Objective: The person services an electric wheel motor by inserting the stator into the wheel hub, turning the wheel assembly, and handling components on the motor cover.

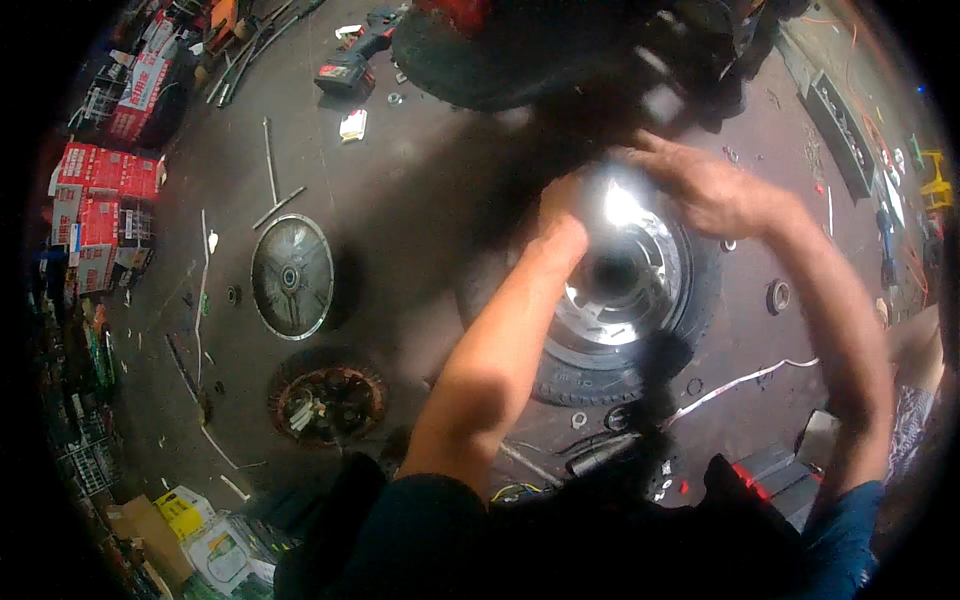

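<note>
Head view: we locate the tyred wheel [632, 290] on the floor [400, 300], its upper-left part at the left hand [561, 210], its upper-right part near the right hand [708, 185]; we cannot tell either hand's opening or hold.

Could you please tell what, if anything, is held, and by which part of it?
It cannot be told: the left hand and right hand are at the far side of the wheel, but blur hides any grip.
</note>
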`<control>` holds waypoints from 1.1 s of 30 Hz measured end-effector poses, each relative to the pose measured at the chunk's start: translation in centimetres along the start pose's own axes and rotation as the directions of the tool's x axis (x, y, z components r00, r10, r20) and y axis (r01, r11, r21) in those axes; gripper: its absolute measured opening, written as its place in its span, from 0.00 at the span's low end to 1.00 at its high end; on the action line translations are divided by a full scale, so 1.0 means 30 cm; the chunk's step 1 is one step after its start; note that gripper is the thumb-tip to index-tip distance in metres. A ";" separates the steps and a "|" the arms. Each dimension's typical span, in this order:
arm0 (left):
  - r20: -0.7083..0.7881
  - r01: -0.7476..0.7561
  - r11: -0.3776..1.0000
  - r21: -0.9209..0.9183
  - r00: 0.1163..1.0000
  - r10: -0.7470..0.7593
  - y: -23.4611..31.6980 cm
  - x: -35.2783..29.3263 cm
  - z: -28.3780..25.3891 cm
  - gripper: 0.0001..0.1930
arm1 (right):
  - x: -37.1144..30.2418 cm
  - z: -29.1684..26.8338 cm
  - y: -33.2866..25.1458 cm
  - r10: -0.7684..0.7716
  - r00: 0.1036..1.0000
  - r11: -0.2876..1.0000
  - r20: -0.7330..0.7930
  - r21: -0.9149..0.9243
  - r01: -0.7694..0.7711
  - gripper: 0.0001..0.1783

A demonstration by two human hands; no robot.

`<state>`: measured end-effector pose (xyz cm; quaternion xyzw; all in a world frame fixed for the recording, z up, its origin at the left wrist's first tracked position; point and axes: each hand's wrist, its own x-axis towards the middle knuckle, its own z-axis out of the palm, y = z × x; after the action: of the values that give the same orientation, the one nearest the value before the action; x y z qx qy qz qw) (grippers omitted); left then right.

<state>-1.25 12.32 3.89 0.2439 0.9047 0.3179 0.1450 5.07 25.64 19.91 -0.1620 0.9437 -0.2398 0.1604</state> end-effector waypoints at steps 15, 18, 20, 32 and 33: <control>0.142 0.020 0.999 0.029 0.990 -0.024 0.049 -0.013 -0.050 0.18 | 0.115 0.023 0.028 -0.149 0.978 0.801 -0.143 -0.598 0.035 0.13; 0.082 -0.008 1.000 -0.021 0.997 0.010 0.072 -0.029 -0.063 0.19 | 0.156 0.126 0.013 0.235 0.755 0.868 -0.612 -0.218 -0.446 0.21; -0.014 0.054 0.996 -0.071 0.998 -0.055 0.083 -0.031 -0.052 0.18 | 0.189 0.159 -0.028 0.497 0.613 0.792 -0.615 0.033 -0.609 0.24; -0.004 -0.147 0.989 -0.010 0.989 0.147 0.065 -0.040 -0.039 0.11 | 0.162 -0.077 0.144 -0.695 0.674 0.357 0.250 -0.693 0.626 0.24; -0.080 -0.166 0.986 -0.028 0.983 0.163 0.035 -0.039 -0.026 0.10 | 0.203 -0.082 0.132 -0.705 0.662 0.350 0.254 -0.688 0.636 0.24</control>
<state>-0.22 12.02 5.29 0.3030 0.8807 0.3536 0.0874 -2.24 27.58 18.59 -0.5719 0.8103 0.1060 -0.0715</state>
